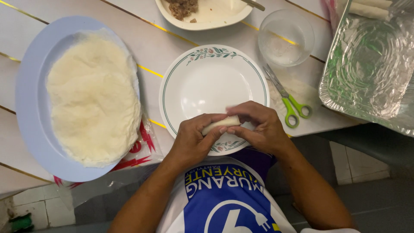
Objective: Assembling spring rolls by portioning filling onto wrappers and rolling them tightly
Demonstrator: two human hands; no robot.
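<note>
Both my hands hold a small pale rolled wrapper (221,124) over the near rim of a white plate with a floral border (207,77). My left hand (192,140) grips the roll's left end from below. My right hand (261,126) closes over its right end, fingers curled on top. The plate's middle is bare. A stack of thin round white wrappers (92,97) lies on a large pale blue plate (28,108) to the left.
Green-handled scissors (286,97) lie right of the floral plate. A clear glass bowl (285,38) stands behind them. A foil tray (371,69) with finished rolls (366,8) sits at the right. A dish of brown filling (183,7) is at the back.
</note>
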